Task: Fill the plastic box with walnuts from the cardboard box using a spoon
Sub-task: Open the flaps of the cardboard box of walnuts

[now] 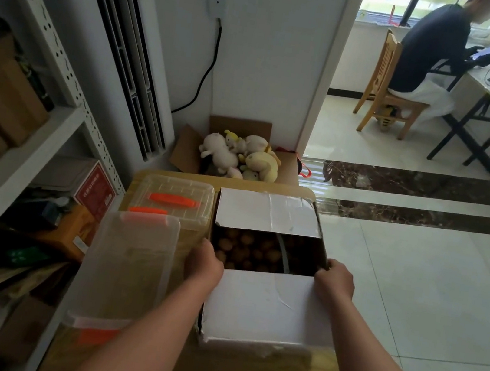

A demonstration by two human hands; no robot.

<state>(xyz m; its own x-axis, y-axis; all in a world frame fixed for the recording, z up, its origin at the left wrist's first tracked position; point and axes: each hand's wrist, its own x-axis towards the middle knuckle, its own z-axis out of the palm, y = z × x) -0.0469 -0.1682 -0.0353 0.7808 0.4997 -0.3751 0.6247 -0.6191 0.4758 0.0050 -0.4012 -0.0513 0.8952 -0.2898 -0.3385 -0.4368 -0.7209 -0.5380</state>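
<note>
A: So, where are my hands and the walnuts right now?

B: Your right hand [336, 280] grips the right corner of the near flap [267, 303] of the cardboard box [265, 212], fingers curled over its edge. Your left hand [205, 263] sits at the box's left wall. Its fingers are hidden, so I cannot tell whether that grip is closed. The walnuts [247, 249] lie inside, seen through the gap between the two white flaps. The plastic box [130, 263] stands just beside it, toward the left edge of the table [306, 194].

A: And the spoon?

B: A grey strip [283, 251] leans among the walnuts. It may be the handle, but that is unclear.

A: What could go wrong?

B: Most likely the flap. Let go and it may fold back over the opening and block your scoop. The cardboard box also stands at the table's right edge, so a hard tug could tip it and spill walnuts onto the floor [412, 289].
</note>
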